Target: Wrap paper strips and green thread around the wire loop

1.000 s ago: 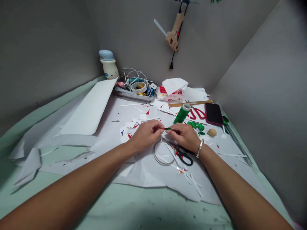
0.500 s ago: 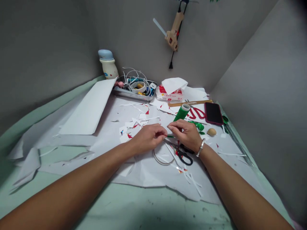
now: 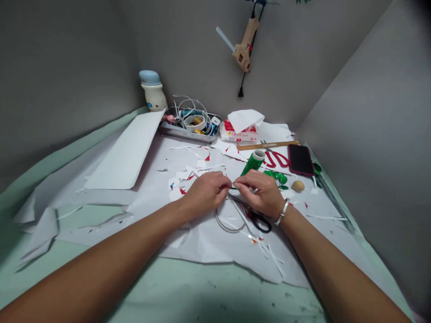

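My left hand point(image 3: 206, 193) and my right hand point(image 3: 261, 190) meet over the white paper sheet point(image 3: 215, 242), fingertips pinched together on a thin green-wrapped wire that barely shows between them. A pale wire ring point(image 3: 229, 220) hangs or lies just below the hands. Black-handled scissors point(image 3: 257, 220) lie under my right wrist, which wears a silver bangle. A green tape roll point(image 3: 253, 163) stands tilted right behind the fingers.
Red-handled scissors point(image 3: 278, 158), a wooden ruler point(image 3: 266, 145), a dark phone point(image 3: 299, 159), green foil leaves point(image 3: 278, 177) and a tissue pack point(image 3: 239, 132) lie behind. A metal tray point(image 3: 188, 130) of cables and a bottle point(image 3: 153, 92) stand at the back. A glue gun point(image 3: 244, 45) hangs on the wall.
Both hands have drawn closer together; the short green piece visible between the fingers a second ago is now almost fully covered. The wire ring stays below them.
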The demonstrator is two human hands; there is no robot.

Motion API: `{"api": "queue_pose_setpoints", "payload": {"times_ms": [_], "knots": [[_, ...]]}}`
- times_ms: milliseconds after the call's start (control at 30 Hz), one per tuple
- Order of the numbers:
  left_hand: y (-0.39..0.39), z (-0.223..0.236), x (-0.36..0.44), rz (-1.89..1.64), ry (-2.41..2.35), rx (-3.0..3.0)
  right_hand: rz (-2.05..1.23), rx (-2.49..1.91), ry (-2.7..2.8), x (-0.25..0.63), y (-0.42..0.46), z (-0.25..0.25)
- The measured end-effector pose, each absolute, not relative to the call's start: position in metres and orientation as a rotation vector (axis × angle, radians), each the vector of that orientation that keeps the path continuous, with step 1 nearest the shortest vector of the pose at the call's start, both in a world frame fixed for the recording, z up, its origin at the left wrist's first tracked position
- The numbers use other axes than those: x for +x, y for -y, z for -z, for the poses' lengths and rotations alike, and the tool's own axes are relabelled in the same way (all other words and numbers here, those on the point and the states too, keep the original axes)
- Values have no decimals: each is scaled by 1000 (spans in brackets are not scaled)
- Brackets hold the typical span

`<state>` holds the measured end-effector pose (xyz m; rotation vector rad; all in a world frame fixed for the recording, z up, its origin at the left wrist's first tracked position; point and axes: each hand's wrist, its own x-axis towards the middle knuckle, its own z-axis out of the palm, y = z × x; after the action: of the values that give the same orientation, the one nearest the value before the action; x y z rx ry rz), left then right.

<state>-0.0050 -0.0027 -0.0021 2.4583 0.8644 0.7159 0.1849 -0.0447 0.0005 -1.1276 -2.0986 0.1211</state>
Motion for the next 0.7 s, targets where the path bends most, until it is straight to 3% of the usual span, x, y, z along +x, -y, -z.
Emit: {"api": "queue_pose_setpoints", "payload": {"times_ms": [267, 467, 700], "knots": [[5, -6, -5, -875, -781, 2168, -342, -1205, 2059, 193, 33, 14], [-1, 2, -6, -881, -1038, 2279, -133, -1071, 2207, 179, 45, 7], [7, -1, -4, -768, -745, 2410, -157, -1184, 1998, 192, 37, 5]]}}
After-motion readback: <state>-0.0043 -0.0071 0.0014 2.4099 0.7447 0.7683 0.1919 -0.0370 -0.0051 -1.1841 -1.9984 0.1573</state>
